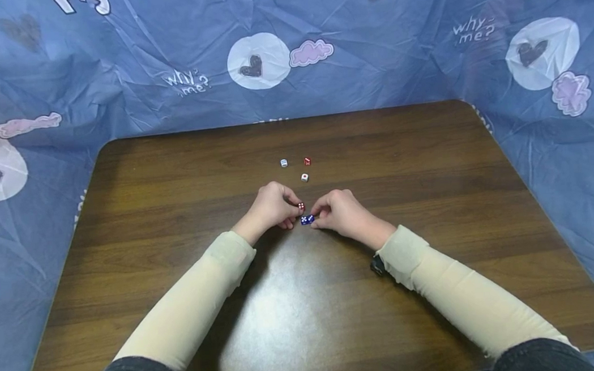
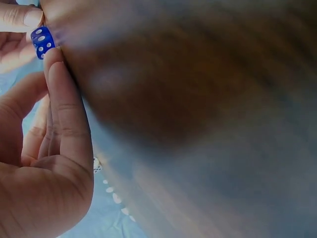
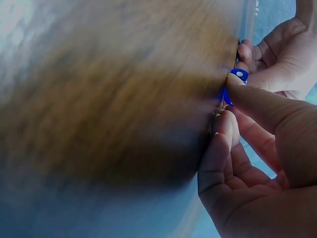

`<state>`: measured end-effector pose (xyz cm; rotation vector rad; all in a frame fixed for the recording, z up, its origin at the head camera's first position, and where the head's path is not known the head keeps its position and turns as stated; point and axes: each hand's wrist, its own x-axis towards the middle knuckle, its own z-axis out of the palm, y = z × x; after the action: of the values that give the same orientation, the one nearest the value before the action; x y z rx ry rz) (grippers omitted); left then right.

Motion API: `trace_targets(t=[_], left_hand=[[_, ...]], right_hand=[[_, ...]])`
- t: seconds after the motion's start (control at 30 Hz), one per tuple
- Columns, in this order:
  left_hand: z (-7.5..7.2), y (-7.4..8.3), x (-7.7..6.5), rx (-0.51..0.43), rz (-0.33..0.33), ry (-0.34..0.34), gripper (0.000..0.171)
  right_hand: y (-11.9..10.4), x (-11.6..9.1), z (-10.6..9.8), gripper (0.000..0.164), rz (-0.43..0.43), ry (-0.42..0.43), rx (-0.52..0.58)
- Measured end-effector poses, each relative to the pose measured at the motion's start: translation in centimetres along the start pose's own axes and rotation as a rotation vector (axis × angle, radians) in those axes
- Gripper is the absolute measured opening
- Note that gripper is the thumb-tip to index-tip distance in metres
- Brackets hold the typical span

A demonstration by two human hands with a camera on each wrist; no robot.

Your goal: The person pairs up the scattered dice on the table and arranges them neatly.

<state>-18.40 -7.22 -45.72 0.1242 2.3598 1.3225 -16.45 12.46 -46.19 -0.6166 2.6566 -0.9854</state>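
My left hand (image 1: 272, 205) pinches a red die (image 1: 301, 206) between thumb and forefinger, just above two blue dice. Those blue dice (image 1: 305, 220) sit side by side on the brown table. From the other side, my right hand (image 1: 347, 215) has its thumb and forefinger pinched at the right-hand blue die (image 1: 311, 218). The right wrist view shows the right thumb against a blue die (image 3: 239, 74), partly covering it. Blue dice (image 2: 42, 42) also appear in the left wrist view, by the left fingertips; the red die is hidden there.
Beyond the hands lie a white die (image 1: 284, 163), a second red die (image 1: 307, 161) and a white die with a red dot (image 1: 304, 177). The wooden table (image 1: 174, 176) has rounded corners. A blue printed cloth (image 1: 155, 35) hangs behind it.
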Motion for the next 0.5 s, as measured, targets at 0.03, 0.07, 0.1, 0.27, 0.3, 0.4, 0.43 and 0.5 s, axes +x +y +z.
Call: trace_targets(t=[0.03,0.07,0.1,0.27,0.3,0.4,0.43,0.5], left_hand=[[-0.01,-0.02,0.02,0.000,0.001,0.000,0.006],[-0.01,-0.03,0.02,0.001,0.003,0.000,0.006],[0.00,-0.06,0.03,0.001,0.003,0.000,0.006],[0.03,-0.11,0.01,-0.007,0.003,-0.004,0.006],[0.03,-0.13,0.00,-0.012,0.001,-0.005,0.007],[-0.01,-0.12,-0.06,-0.024,-0.009,-0.007,0.008],[-0.02,-0.11,-0.08,-0.027,-0.011,-0.007,0.008],[-0.04,-0.06,-0.10,-0.028,-0.013,-0.008,0.009]], right_hand=[[0.04,0.00,0.01,0.015,-0.005,0.002,-0.002],[0.05,-0.01,0.01,0.016,-0.006,0.002,-0.002],[0.05,-0.02,0.01,0.016,-0.006,0.002,-0.001],[-0.02,-0.05,-0.03,0.016,-0.003,-0.005,0.004],[-0.03,-0.05,-0.02,0.015,0.000,-0.006,0.005],[-0.02,-0.03,0.02,0.015,0.009,-0.009,0.006],[-0.01,-0.03,0.03,0.015,0.012,-0.009,0.005],[0.02,-0.04,0.06,0.015,0.016,-0.010,0.006]])
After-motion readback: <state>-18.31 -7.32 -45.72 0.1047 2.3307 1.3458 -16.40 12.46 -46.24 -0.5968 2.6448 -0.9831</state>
